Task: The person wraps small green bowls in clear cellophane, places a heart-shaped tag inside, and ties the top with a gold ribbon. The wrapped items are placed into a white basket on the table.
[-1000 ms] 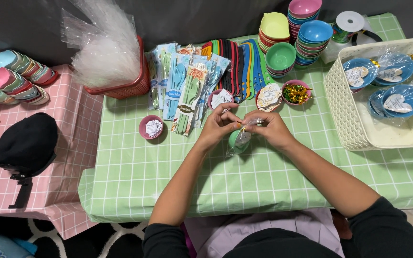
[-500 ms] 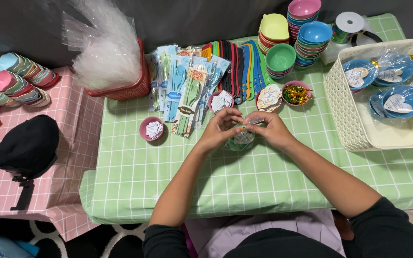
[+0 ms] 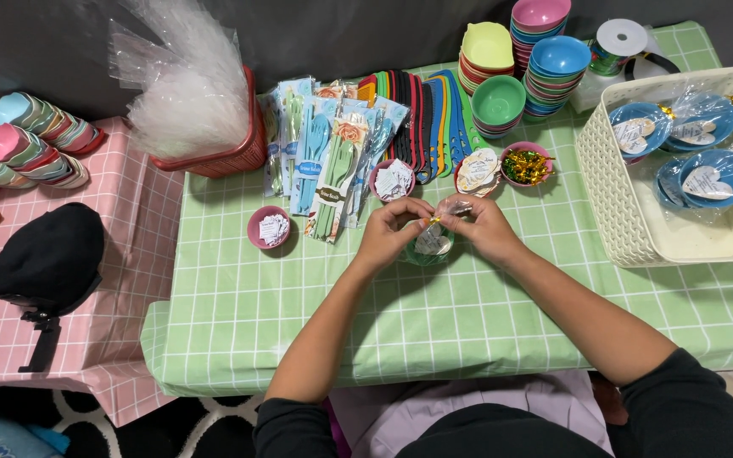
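Observation:
My left hand (image 3: 390,229) and my right hand (image 3: 481,227) meet over a small green bowl (image 3: 428,251) wrapped in clear cellophane, with a white heart tag inside. Both hands pinch the gathered top of the cellophane, where a gold twist tie (image 3: 431,220) shows between the fingertips. The bowl rests on the green checked tablecloth (image 3: 316,305). Much of the bowl is hidden by my fingers.
A white basket (image 3: 612,195) at right holds wrapped blue bowls (image 3: 706,174). Stacks of coloured bowls (image 3: 545,51), packed cutlery (image 3: 332,161), a dish of gold ties (image 3: 526,165), small dishes of paper tags (image 3: 269,227) and a red basket of cellophane bags (image 3: 188,102) line the back. A black cap (image 3: 48,254) lies at left.
My hands have drawn closer together over the bowl and shifted slightly, fingers working at the cellophane top. Everything else on the table stays put.

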